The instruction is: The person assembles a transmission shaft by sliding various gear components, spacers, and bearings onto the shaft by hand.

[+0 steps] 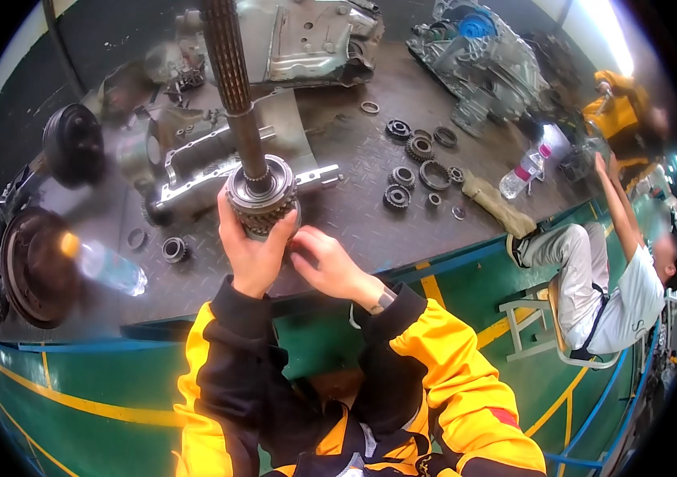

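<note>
Left hand [249, 253] has a firm grip round the gear stack [261, 199] on the splined shaft [237, 87]; right hand [330, 266] pinches its underside, above the surface [354, 215].

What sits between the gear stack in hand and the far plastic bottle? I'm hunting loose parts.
The head view shows loose gears and rings and a tan glove between gear stack and bottle.

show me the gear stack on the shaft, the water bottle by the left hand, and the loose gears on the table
gear stack [261, 199], head view, toothed side
water bottle [108, 269], head view, clear body
loose gears [419, 148], head view, one gear's top face
</note>
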Motion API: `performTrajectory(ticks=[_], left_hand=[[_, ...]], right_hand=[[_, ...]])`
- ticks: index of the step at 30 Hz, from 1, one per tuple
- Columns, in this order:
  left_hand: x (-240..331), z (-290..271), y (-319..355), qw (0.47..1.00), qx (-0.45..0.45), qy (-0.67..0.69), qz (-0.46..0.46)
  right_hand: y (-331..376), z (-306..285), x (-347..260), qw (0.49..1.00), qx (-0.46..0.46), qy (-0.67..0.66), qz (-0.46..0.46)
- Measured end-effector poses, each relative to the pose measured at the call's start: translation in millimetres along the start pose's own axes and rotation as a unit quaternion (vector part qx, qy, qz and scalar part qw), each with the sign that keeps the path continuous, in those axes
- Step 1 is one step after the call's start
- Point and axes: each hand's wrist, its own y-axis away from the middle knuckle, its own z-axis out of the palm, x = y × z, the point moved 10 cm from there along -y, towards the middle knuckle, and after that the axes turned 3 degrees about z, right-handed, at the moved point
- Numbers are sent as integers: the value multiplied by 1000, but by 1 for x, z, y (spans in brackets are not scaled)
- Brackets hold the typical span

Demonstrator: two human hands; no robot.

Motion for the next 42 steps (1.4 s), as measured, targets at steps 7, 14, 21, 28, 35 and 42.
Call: performTrajectory(ticks=[7, 14, 21, 28, 35, 42], left_hand=[[0, 0, 2, 1000, 6, -14, 4], [0, 1, 2, 1000, 9, -21, 2], [1, 3, 1, 999, 5, -38, 9], [4, 4, 2, 999, -3, -35, 16], [1, 6, 2, 999, -8, -46, 20], [3, 4, 1, 999, -3, -47, 14]], right_hand=[[1, -4, -7, 1000, 6, 18, -24], [4, -5, -3, 1000, 12, 18, -10], [4, -6, 1, 1000, 16, 19, -13], [4, -5, -1, 999, 15, 21, -20], [6, -8, 0, 999, 22, 24, -15], [4, -10, -5, 999, 27, 39, -26]])
